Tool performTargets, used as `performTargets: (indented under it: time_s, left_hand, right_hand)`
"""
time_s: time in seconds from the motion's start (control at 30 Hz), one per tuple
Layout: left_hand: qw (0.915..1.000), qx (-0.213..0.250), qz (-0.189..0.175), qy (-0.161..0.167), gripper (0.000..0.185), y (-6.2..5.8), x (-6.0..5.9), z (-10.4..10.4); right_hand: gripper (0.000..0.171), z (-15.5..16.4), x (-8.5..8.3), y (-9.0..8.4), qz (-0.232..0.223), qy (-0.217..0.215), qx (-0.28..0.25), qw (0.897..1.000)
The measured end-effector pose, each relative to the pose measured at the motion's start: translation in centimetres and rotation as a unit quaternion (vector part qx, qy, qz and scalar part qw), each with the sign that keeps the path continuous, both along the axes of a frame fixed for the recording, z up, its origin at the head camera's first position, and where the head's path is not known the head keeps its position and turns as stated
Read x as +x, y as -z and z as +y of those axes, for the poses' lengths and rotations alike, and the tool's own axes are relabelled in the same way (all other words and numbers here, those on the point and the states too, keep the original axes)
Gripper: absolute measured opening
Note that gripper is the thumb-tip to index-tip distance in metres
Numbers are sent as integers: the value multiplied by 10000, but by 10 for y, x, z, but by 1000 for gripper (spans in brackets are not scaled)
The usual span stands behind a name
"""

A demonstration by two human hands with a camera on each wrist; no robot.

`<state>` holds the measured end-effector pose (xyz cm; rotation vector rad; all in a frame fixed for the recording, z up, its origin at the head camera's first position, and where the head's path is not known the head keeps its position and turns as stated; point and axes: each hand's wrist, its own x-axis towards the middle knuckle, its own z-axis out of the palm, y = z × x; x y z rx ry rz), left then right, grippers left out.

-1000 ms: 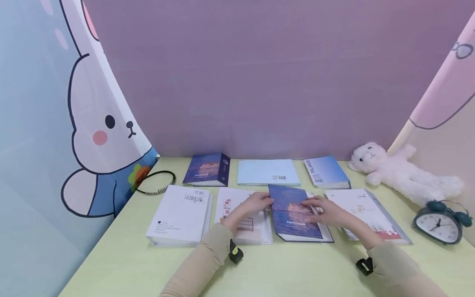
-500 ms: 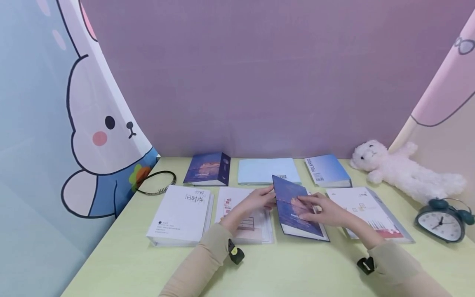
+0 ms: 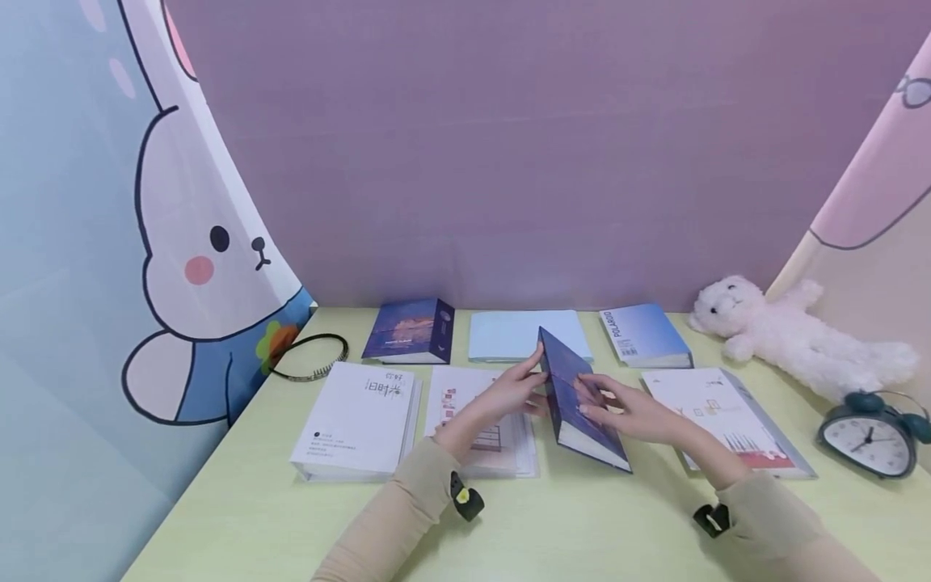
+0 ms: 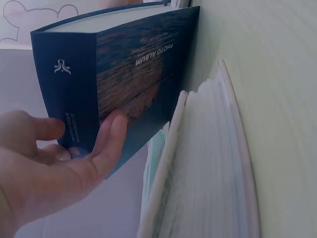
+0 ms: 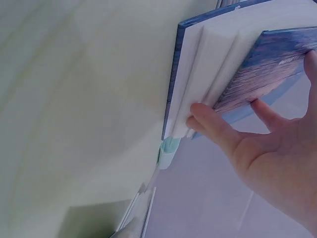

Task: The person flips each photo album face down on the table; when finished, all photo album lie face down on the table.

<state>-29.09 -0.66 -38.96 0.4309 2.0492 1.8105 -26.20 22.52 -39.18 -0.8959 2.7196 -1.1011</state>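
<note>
- Headband (image 3: pixel 309 358), black, lies at left-centre of the frame on the green table (image 3: pixel 240 517), beside the white album (image 3: pixel 356 420).
- Left hand (image 3: pixel 512 392), centre frame: fingers straight, pressed against the spine side of the dark blue photo album (image 3: pixel 575 396); thumb and fingers lie along its cover in the left wrist view (image 4: pixel 129 84).
- Dark blue photo album stands tilted on its lower edge between both hands, over an open white album (image 3: pixel 473 420).
- Right hand (image 3: pixel 629 412), right of centre: fingers grasp the album's page edge (image 5: pixel 213 84).
- Plush toy (image 3: pixel 789 335) and alarm clock (image 3: pixel 865 440) occupy the right edge.
</note>
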Motion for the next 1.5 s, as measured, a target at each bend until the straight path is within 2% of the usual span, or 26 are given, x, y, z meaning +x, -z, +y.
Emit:
performTargets:
  time_s: [0.13, 0.27, 0.37, 0.5, 0.6, 0.8, 0.97, 1.1, 1.3, 1.43, 1.5]
  left_hand:
    - [9992, -90, 53, -376, 54, 2, 0, 4]
    - [9983, -22, 2, -589, 57, 5, -1, 5]
    - [9975, 113, -11, -702, 59, 6, -1, 4]
    - [9959, 392, 196, -786, 61, 2, 0, 1]
    - [9944, 632, 374, -755, 61, -1, -1, 1]
    - [9934, 745, 602, -627, 64, -1, -1, 1]
    - [9931, 812, 524, -668, 62, 1, 0, 2]
    - [9949, 770, 444, -470, 62, 1, 0, 4]
    - [9966, 650, 507, 3, 65, -2, 5, 8]
    - [9960, 632, 598, 221, 64, -3, 8, 11]
    - [9959, 608, 624, 229, 63, -2, 7, 12]
  right_hand:
    - [64, -4, 4, -3, 130, 327, 336, 9988]
    - [64, -8, 6, -4, 518, 497, 524, 9960]
    - [60, -11, 4, -5, 660, 306, 231, 9971]
    - [57, -12, 3, -8, 681, 95, -248, 9973]
    - [54, -10, 4, -12, 433, 29, -529, 9977]
    - [50, -10, 7, -20, -755, -168, -1260, 9890]
    - [49, -10, 6, -21, -1020, -114, -1616, 9815]
    - [47, -11, 7, -22, -1097, -68, -1965, 9743]
    - [52, -12, 13, -30, -1137, 233, -1764, 9774]
    - [58, -10, 18, -36, -1426, 332, -1554, 9769]
    - [62, -8, 20, -38, -1584, 358, -1510, 9751]
